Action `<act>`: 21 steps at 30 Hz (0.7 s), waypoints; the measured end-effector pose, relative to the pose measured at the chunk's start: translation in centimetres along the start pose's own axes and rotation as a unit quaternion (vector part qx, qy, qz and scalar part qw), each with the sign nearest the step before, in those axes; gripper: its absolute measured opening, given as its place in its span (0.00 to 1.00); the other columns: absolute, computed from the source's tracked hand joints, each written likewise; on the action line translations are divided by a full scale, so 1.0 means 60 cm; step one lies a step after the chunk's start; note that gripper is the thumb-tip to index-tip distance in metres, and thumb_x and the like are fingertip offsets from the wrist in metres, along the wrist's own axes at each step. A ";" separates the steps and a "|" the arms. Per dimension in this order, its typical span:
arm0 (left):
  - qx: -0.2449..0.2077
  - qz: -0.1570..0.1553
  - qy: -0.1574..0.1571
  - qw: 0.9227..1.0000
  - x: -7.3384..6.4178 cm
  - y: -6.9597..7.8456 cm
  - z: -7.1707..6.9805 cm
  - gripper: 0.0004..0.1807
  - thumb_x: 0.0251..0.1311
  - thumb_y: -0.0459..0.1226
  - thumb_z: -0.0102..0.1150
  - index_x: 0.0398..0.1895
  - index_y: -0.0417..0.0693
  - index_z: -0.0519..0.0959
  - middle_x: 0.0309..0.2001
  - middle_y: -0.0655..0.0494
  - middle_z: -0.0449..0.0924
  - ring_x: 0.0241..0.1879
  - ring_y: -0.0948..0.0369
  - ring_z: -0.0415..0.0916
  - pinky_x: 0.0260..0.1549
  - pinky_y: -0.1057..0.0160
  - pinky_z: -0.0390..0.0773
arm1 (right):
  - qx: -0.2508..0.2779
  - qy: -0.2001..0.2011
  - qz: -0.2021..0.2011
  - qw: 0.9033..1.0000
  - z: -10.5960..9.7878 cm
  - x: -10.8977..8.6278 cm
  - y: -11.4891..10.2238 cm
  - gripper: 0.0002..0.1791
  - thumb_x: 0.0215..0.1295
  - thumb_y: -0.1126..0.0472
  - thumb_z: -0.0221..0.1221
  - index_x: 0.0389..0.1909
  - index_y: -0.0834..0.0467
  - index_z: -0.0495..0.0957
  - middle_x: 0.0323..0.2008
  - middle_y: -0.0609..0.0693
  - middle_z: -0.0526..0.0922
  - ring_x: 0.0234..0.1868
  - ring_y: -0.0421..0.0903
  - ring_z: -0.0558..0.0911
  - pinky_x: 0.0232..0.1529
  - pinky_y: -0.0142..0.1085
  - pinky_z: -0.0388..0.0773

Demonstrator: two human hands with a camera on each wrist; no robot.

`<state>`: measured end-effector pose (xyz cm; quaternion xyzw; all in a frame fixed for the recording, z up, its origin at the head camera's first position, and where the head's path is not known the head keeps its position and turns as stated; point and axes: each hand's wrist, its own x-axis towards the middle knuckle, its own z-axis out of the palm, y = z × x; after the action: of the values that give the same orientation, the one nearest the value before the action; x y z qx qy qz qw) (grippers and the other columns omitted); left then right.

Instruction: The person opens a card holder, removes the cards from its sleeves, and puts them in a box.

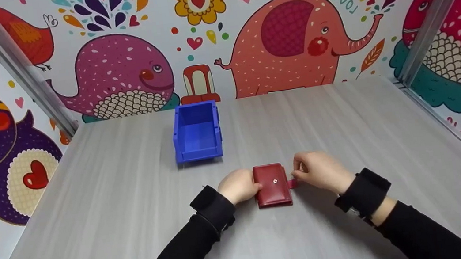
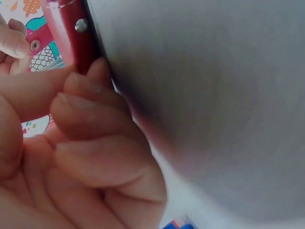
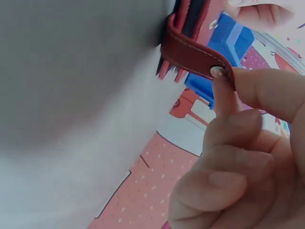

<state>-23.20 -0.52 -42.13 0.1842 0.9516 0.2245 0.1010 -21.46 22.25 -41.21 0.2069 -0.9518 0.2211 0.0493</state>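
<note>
A red leather wallet point(image 1: 271, 186) lies on the table, its metal snap stud facing up. My left hand point(image 1: 239, 186) grips the wallet's left edge, the thumb on top; in the left wrist view the fingers point(image 2: 95, 114) curl beneath that edge. At the other side my right hand point(image 1: 323, 171) pinches the tip of the closing strap point(image 3: 190, 55) between thumb and index finger. The strap stands out from the wallet, unfastened, with its snap showing by the fingertips in the right wrist view.
Behind the wallet, a little to the left, stands a blue open-topped plastic bin point(image 1: 197, 136). Walls printed with cartoon animals border the grey table point(image 1: 129, 169) at the back and sides, with metal posts at the corners.
</note>
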 end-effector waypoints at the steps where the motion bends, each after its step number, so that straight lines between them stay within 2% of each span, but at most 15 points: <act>1: 0.000 -0.001 0.000 1.000 0.000 0.000 -0.001 0.18 0.62 0.43 0.63 0.16 0.51 0.69 0.21 0.56 0.69 0.21 0.60 0.64 0.27 0.60 0.68 | -0.006 0.006 -0.008 1.000 0.000 -0.002 0.002 0.06 0.59 0.65 0.65 0.29 0.55 0.77 0.19 0.43 0.70 0.21 0.40 0.68 0.25 0.37 0.67; 5: -0.002 -0.001 -0.002 1.000 -0.001 0.001 -0.002 0.20 0.62 0.42 0.62 0.15 0.51 0.68 0.20 0.57 0.68 0.20 0.61 0.63 0.25 0.60 0.67 | -0.028 0.030 -0.054 0.998 0.001 -0.008 0.013 0.08 0.54 0.69 0.68 0.31 0.56 0.79 0.24 0.44 0.75 0.25 0.41 0.73 0.28 0.38 0.71; 8: -0.001 -0.002 -0.004 1.000 -0.001 0.001 -0.002 0.20 0.62 0.42 0.62 0.15 0.52 0.67 0.19 0.57 0.68 0.19 0.61 0.63 0.25 0.61 0.66 | -0.035 0.038 -0.069 0.996 0.002 -0.013 0.020 0.09 0.52 0.70 0.69 0.29 0.55 0.80 0.26 0.45 0.77 0.27 0.42 0.75 0.29 0.39 0.73; 21: -0.001 -0.009 -0.010 1.000 -0.003 0.003 -0.004 0.22 0.63 0.43 0.62 0.14 0.52 0.66 0.18 0.58 0.65 0.19 0.61 0.61 0.25 0.61 0.64 | -0.050 0.011 -0.034 0.998 0.004 -0.023 0.035 0.09 0.51 0.69 0.70 0.26 0.53 0.80 0.23 0.43 0.74 0.26 0.41 0.73 0.28 0.38 0.71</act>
<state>-23.03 -0.56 -41.81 0.1774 0.9519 0.2228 0.1129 -21.09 24.39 -42.55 0.2340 -0.9534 0.1741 0.0776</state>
